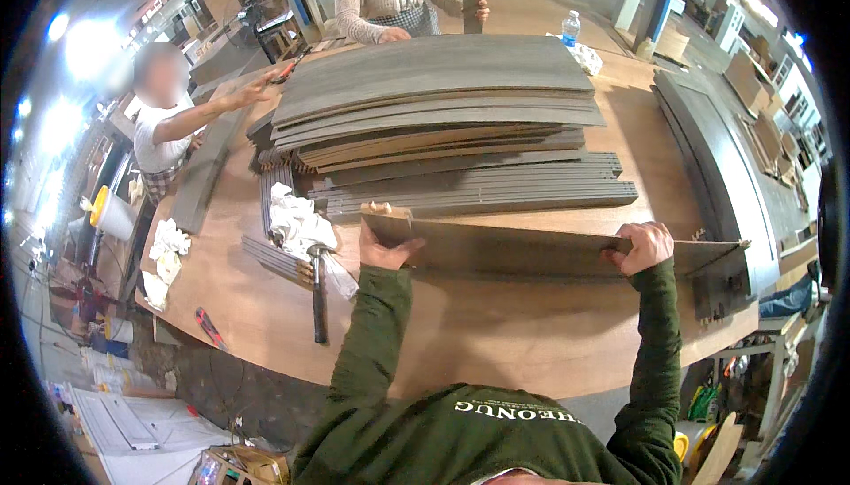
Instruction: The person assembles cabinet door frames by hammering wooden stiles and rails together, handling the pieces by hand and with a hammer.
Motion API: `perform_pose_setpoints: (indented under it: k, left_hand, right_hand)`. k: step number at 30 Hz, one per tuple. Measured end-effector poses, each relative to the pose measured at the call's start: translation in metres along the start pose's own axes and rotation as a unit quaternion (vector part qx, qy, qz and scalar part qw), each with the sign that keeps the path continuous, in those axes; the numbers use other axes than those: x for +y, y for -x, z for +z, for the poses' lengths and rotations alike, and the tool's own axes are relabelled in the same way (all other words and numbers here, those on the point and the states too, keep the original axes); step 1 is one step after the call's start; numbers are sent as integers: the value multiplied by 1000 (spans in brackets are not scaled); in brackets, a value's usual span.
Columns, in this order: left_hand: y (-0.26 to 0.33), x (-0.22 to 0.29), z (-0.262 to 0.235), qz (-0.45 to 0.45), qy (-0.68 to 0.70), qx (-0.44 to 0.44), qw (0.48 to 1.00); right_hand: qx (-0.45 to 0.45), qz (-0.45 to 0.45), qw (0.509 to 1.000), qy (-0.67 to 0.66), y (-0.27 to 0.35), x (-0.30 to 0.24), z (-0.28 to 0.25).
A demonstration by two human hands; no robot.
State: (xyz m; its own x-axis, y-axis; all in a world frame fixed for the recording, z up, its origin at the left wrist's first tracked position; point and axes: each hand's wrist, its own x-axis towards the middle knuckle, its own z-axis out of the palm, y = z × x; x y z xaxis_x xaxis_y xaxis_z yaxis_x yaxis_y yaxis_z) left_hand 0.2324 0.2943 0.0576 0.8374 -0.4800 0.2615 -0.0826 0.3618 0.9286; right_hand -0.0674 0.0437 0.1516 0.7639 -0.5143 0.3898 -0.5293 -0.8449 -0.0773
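Note:
My left hand (387, 248) grips the left end of a long, thin grey-brown board (522, 250), its thumb on the near face. Toward the other end, my right hand (645, 246) closes over the board's top edge. A short grey piece (387, 219) with a pale edge meets the board by my left hand; another dark piece (722, 286) with small pegs stands at its right end. How these join is not clear. Just beyond the board lies a stack of narrow grey strips (478, 188). A hammer (319, 295) with a dark handle rests left of my left forearm.
Wide grey panels (425, 73) are piled mid-table. Long grey pieces (708, 166) line the right edge. White rags (297, 219) and a red utility knife (211, 327) lie left. A bottle (570, 28) stands at the back. Two people (164, 122) work at the far and left sides.

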Motion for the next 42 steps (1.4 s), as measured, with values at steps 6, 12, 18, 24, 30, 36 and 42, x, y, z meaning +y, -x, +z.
perform_pose_setpoints:
  k: [6,12,18,24,30,36,42]
  left_hand:
    - [9,-13,-4,22,-101,37,994]
    - [11,-5,-20,31,-117,-34,992]
    - [10,-6,-25,-7,-85,21,996]
    - [11,-18,-21,69,-35,40,996]
    - [11,-13,-30,43,-21,-17,999]
    - [-9,-26,-48,1,-13,4,1000]
    - [-8,-40,-67,-19,-18,100,995]
  right_hand:
    - [7,-9,1000,-21,0,-4,-7]
    - [1,-18,1000,-25,3,-7,-9]
    - [16,-28,999,-24,0,-2,-2]
    - [26,-39,999,-7,0,3,3]
    - [-12,-16,1000,-19,-1,-5,-7]
    - [4,-15,1000,-9,0,-5,-3]
    - [3,-9,1000,-4,-4,-2,0]
